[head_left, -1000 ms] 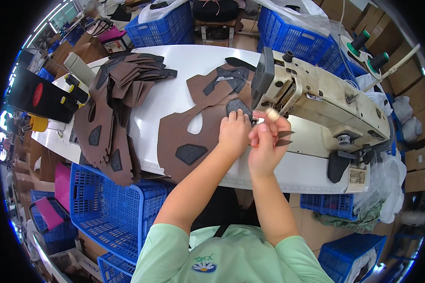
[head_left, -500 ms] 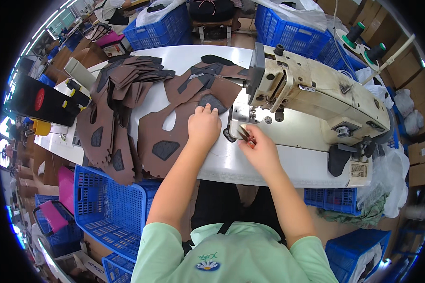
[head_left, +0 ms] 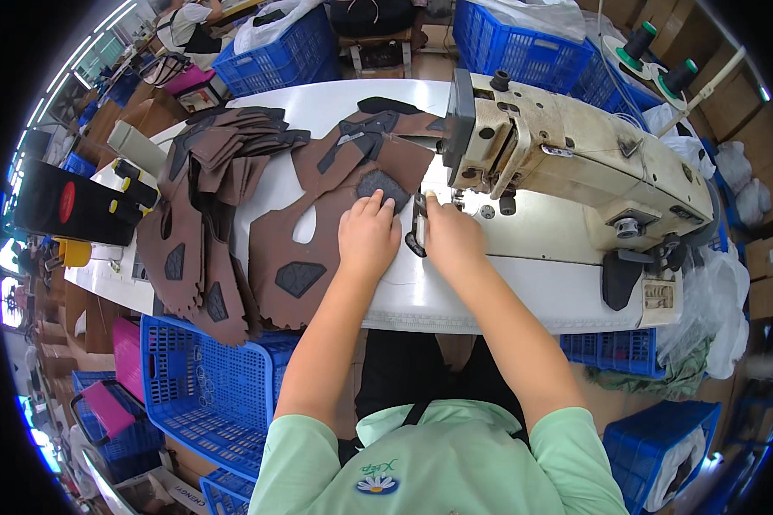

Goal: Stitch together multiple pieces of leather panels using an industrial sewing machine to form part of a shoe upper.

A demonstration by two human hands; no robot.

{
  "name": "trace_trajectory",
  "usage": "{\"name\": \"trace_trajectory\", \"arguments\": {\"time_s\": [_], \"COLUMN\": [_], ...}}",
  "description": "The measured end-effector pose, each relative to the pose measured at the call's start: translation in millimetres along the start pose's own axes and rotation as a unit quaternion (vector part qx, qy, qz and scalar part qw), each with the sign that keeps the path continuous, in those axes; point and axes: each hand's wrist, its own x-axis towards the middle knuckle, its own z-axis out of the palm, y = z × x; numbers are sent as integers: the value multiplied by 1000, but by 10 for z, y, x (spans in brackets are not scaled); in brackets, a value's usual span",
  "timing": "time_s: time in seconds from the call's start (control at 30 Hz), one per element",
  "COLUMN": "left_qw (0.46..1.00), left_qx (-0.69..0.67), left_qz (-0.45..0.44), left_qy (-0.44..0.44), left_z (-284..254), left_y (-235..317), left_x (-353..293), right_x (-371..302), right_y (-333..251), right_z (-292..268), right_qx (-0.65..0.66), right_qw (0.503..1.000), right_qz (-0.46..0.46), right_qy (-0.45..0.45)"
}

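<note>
My left hand point(head_left: 368, 233) is closed over the near edge of a brown cut piece point(head_left: 275, 245), its fingertips against a dark grey patch point(head_left: 381, 187). The piece lies flat on the white table, with an oval hole and another dark patch point(head_left: 301, 276) on it. My right hand point(head_left: 453, 230) is close beside it, fingers bunched at the end of the sewing machine's bed, by the needle area. The thread snips in this hand are hidden under it now. The sewing machine point(head_left: 567, 150) stands just to the right.
A stack of brown pieces with dark patches point(head_left: 202, 215) drapes over the table's left side. Blue crates point(head_left: 206, 390) stand below the near edge, and more point(head_left: 520, 47) behind the table. Thread cones point(head_left: 641, 40) stand at the far right. Another person point(head_left: 183, 26) sits far left.
My right hand has moved up and left toward the brown piece, and the snips have gone out of sight beneath it. My left hand has stayed on the piece.
</note>
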Motion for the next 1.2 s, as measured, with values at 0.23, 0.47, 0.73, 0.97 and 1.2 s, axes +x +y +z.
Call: {"name": "trace_trajectory", "arguments": {"time_s": [0.23, 0.47, 0.73, 0.97, 1.2], "left_qw": [999, 998, 998, 997, 997], "left_qx": [-43, -60, -63, -43, -32], "left_qz": [-4, -2, -1, -16, -7], "left_qy": [12, 5, -27, -63, -72], "left_z": [-25, -46, -100, -125, -45], "left_y": [-5, 0, -13, -28, 33], "left_x": [4, 14, 73, 54, 75], "right_x": [123, -97, -1249, -1850, -2445], "right_y": [-57, -9, 424, 1973, 3619], "right_z": [17, -73, -780, -1632, -1615], "right_qx": [-42, -15, 272, -84, -69], "right_qw": [999, 999, 960, 966, 973], "right_qz": [-6, -13, 15, 113, 155], "right_qy": [-32, -36, -60, 219, 156]}}
